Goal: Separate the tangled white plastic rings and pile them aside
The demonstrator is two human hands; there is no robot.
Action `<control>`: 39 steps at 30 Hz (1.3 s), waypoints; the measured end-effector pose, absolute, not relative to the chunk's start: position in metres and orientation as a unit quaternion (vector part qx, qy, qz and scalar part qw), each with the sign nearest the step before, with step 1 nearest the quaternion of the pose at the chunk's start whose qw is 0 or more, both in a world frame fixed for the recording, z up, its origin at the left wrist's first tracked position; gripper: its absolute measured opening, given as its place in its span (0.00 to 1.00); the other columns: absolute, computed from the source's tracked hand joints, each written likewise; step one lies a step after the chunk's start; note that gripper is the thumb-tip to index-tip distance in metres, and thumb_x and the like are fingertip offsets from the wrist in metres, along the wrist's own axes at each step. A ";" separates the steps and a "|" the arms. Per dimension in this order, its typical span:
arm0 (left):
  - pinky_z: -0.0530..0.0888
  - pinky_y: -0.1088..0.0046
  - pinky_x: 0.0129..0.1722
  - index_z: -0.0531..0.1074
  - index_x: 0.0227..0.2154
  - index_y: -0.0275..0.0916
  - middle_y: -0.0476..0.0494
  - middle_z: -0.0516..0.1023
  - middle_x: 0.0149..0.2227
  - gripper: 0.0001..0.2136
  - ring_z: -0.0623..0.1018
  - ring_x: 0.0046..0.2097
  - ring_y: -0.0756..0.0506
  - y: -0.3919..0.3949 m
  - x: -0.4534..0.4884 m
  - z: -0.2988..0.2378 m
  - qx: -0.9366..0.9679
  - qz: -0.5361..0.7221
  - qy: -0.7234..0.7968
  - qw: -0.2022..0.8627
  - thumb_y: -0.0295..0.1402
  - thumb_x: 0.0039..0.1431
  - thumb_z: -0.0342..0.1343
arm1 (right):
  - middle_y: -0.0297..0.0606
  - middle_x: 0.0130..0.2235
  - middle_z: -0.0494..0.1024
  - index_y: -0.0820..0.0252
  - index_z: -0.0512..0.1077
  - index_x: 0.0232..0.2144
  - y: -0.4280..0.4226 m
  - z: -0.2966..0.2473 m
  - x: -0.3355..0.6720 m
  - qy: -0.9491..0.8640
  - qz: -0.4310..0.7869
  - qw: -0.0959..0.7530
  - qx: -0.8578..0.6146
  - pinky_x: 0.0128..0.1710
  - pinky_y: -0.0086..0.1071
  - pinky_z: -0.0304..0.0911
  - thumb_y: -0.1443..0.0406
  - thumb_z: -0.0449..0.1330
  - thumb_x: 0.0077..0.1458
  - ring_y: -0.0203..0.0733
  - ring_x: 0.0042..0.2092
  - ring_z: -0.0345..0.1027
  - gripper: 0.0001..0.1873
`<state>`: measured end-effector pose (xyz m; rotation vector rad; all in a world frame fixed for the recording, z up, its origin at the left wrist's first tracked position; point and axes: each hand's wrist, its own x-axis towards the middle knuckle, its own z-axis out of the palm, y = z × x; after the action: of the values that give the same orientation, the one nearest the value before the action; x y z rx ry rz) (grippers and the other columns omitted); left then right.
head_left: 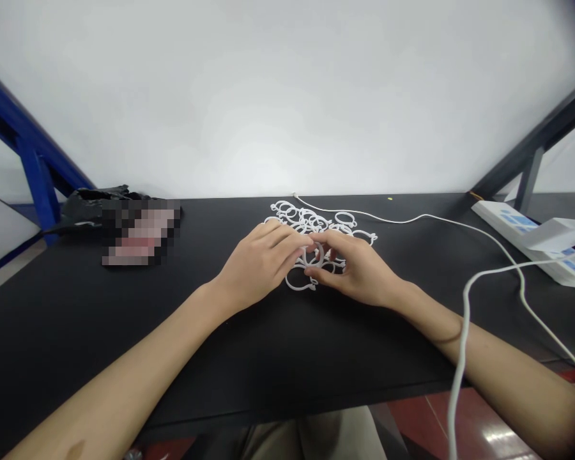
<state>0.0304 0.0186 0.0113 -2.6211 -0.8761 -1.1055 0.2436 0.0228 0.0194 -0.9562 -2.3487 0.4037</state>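
Observation:
A pile of several white plastic rings (316,223) lies on the black table (220,345), in the middle toward the back. My left hand (261,262) rests on the near left side of the pile, fingers together and reaching to a ring. My right hand (354,265) pinches one white ring (315,255) between thumb and fingers; the fingertips of both hands meet at this ring. Another ring (299,284) lies just below them on the table.
A black bag (96,201) and a blurred-out object (141,233) sit at the back left. A white cable (464,300) runs across the right side and off the front edge. White devices with blue marks (536,239) stand at the far right.

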 end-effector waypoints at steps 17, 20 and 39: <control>0.70 0.70 0.32 0.69 0.25 0.40 0.52 0.76 0.27 0.12 0.74 0.32 0.48 -0.002 0.052 0.015 -0.792 -0.370 -0.466 -0.137 0.40 0.62 0.55 | 0.34 0.36 0.77 0.57 0.68 0.49 0.019 0.017 0.240 -0.849 0.130 0.330 -0.392 0.31 0.30 0.66 0.68 0.63 0.52 0.34 0.29 0.67 0.21; 0.70 0.71 0.30 0.72 0.28 0.40 0.52 0.77 0.27 0.10 0.75 0.30 0.49 -0.001 0.052 0.014 -0.774 -0.379 -0.480 -0.167 0.38 0.63 0.54 | 0.34 0.36 0.77 0.58 0.69 0.49 0.019 0.017 0.240 -0.850 0.138 0.326 -0.391 0.30 0.29 0.66 0.63 0.63 0.54 0.34 0.29 0.67 0.20; 0.70 0.69 0.33 0.68 0.34 0.39 0.49 0.75 0.32 0.06 0.73 0.33 0.48 0.009 0.045 0.005 -0.824 -0.355 -0.436 -0.073 0.31 0.67 0.48 | 0.37 0.40 0.79 0.56 0.68 0.52 0.016 0.026 0.242 -0.853 0.177 0.340 -0.354 0.33 0.30 0.68 0.61 0.52 0.66 0.35 0.33 0.72 0.14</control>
<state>0.0448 0.0088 0.0045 -2.7143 -1.4382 -1.1701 0.2425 0.0159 0.0262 -0.9223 -2.2194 0.4610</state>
